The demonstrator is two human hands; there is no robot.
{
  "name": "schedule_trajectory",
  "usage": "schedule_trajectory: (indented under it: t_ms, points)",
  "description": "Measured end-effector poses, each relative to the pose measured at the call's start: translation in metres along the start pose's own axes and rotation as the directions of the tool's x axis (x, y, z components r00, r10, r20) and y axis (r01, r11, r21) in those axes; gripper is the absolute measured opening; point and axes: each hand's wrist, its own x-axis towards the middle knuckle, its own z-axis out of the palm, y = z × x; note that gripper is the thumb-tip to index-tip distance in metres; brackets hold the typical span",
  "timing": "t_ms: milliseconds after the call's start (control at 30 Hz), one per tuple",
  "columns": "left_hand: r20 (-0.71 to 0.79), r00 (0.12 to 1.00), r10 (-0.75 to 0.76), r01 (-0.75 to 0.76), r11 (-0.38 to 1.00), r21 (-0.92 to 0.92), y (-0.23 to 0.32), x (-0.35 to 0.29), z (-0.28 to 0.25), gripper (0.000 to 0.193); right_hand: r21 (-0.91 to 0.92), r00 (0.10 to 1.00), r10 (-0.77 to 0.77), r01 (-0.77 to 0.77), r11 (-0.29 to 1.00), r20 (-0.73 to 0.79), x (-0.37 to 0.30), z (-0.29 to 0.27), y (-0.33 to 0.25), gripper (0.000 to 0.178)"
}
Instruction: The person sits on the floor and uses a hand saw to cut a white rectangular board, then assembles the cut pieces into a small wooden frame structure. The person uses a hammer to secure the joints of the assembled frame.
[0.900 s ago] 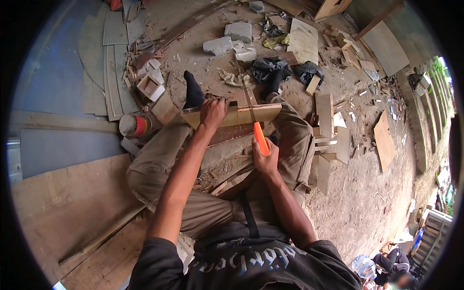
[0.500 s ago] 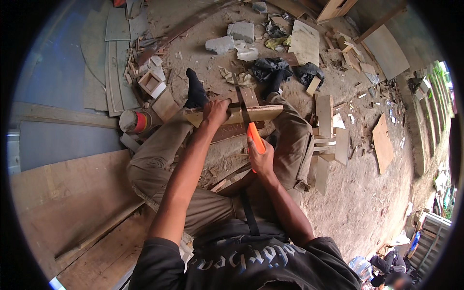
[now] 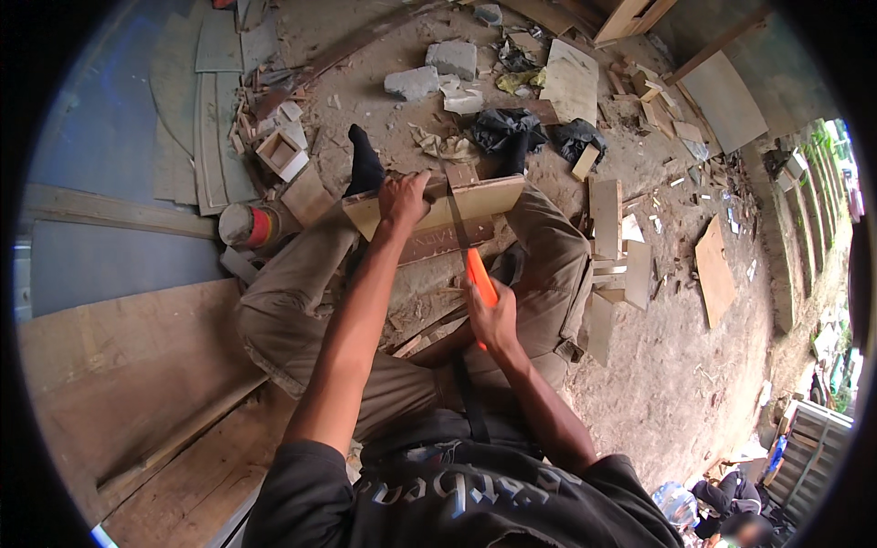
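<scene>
Sawing is judged in hand. The pale board (image 3: 442, 205), lying across the legs (image 3: 300, 276), is clasped left of the orange-handled saw (image 3: 475, 265) by the left hand (image 3: 405, 198); the saw is gripped by the right hand (image 3: 494, 317). Steady support is required for the next stroke.

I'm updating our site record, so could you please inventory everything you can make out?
Board: one, pale, centre
Saw: one, orange-handled, blade crossing the board
Large concrete blocks: two, grey, top centre
Plastic bags: two, black, upper centre
Open box: one, pale, upper left
Round container: one, grey, red-banded, left
Wood pieces: uncountable, brown and pale, both sides
Other person: one, dark-clothed, lower right
Legs: two, brown-trousered, centre
Left hand: one, bare, gripping the board
Right hand: one, bare, gripping the saw
</scene>
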Motion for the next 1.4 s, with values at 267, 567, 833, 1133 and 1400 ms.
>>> schedule_trajectory:
  t_ms: [267, 567, 833, 1133, 1400]
  points:
    - [0.12, 0.993, -0.005, 0.01, 0.999, -0.037, -0.011, 0.014, -0.016, 0.036, -0.072, 0.994, -0.101, 0.098, 0.993, -0.035, -0.019, -0.019, -0.026, 0.033]
    - [-0.018, 1.0, -0.006, 0.007, 1.0, 0.015, 0.007, -0.014, -0.014, 0.033, -0.147, 0.996, -0.081, 0.077, 0.986, -0.024, 0.084, 0.038, 0.047, 0.031]
    - [-0.093, 0.995, -0.044, 0.054, 0.992, 0.111, 0.007, -0.021, 0.003, 0.033, -0.151, 0.997, -0.072, 0.068, 0.986, -0.021, 0.082, 0.039, 0.045, 0.027]
    - [-0.005, 1.0, 0.002, -0.001, 0.984, 0.179, 0.001, -0.01, -0.005, 0.043, -0.127, 0.999, -0.042, 0.039, 0.991, -0.025, 0.082, 0.035, 0.026, 0.029]
    - [0.051, 0.987, -0.154, 0.142, 0.972, 0.188, -0.008, 0.024, -0.008, 0.048, -0.116, 0.997, -0.035, 0.028, 0.993, -0.063, 0.076, 0.029, 0.0, 0.026]
